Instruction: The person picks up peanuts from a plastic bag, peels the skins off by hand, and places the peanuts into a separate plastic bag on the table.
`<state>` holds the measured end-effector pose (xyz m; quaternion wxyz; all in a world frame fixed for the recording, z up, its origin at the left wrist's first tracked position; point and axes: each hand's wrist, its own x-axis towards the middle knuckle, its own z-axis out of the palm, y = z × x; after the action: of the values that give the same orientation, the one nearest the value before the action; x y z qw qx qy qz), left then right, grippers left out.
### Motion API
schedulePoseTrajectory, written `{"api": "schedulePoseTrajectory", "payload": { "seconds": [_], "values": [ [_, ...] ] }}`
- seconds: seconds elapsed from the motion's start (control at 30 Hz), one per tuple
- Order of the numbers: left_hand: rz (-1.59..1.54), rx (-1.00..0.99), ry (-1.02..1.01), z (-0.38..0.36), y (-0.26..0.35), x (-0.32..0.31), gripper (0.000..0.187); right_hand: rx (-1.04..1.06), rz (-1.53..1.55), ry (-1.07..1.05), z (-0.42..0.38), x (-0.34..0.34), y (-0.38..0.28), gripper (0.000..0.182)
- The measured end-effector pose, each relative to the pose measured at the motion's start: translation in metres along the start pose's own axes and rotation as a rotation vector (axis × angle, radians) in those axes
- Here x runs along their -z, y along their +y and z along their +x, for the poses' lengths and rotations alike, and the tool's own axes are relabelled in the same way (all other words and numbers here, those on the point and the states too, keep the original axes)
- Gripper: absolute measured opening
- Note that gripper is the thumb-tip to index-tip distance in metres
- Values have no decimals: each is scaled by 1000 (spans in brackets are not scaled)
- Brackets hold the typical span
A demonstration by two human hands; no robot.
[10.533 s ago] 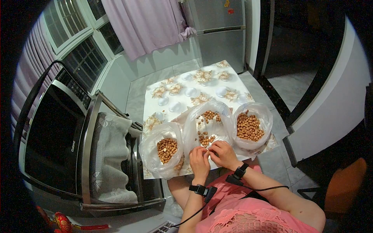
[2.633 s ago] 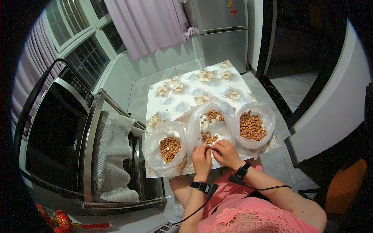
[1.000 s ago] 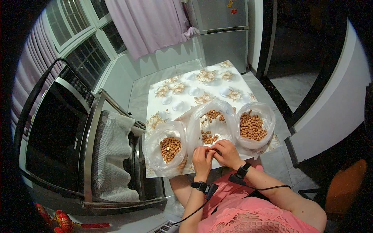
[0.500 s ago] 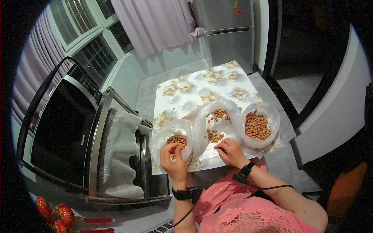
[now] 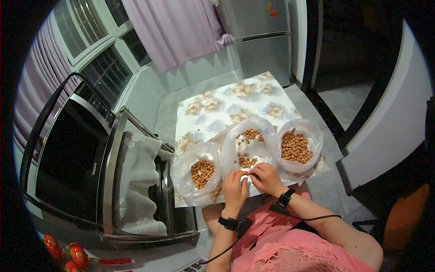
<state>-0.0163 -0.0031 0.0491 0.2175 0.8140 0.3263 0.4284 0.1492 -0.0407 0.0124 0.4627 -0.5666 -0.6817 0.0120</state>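
Note:
My left hand [image 5: 235,188] and my right hand [image 5: 267,178] meet at the near edge of the middle clear plastic bag [image 5: 230,146]. Both have fingers pinched together, tips nearly touching. Something small and brownish may lie between them, too small to make out. Inside the middle bag are two loose groups of brown peanuts [image 5: 247,160]. To the left, an open plastic bag [image 5: 182,168] holds a pile of peanuts [image 5: 202,174]. On the right, another open bag [image 5: 317,144] contains a larger peanut pile [image 5: 297,148].
The bags stand on a small table with a floral cloth [image 5: 217,106]. Left of it is a metal rack [image 5: 113,181] bearing a microwave [image 5: 72,154]. A fridge [image 5: 263,54] stands beyond, and a white partition [image 5: 385,131] is at the right.
My left hand has moved right, from over the left bag to my right hand at the middle bag. The left bag's peanuts are now uncovered. My right hand has stayed nearly in place.

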Motion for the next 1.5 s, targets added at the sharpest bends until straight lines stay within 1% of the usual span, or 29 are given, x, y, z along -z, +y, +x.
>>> {"api": "schedulePoseTrajectory", "payload": {
  "seconds": [0.03, 0.17, 0.23, 0.33, 0.77, 1.07, 1.5],
  "values": [
    [0, 43, -15, -2, -9, -8, 19, 1, -12, -6, 0, 0, 1, 12],
    [62, 49, 20, -5, -22, -30, 16, 0, -6, -21, 0, -1, 3, 13],
    [83, 110, 20, -10, -28, -37, 13, -3, -19, -17, 0, -1, 2, 13],
    [89, 101, 62, -12, -28, -39, 11, 5, -9, -10, 0, 0, 2, 13],
    [88, 136, 75, -14, -30, -40, 13, 8, 11, -30, -1, 2, 1, 13],
    [129, 137, 71, -15, -29, -38, 10, 4, 2, -32, 0, 3, -2, 14],
    [68, 131, 54, -14, -26, -35, 9, -3, -8, -39, -1, 1, 1, 13]
  ]
}}
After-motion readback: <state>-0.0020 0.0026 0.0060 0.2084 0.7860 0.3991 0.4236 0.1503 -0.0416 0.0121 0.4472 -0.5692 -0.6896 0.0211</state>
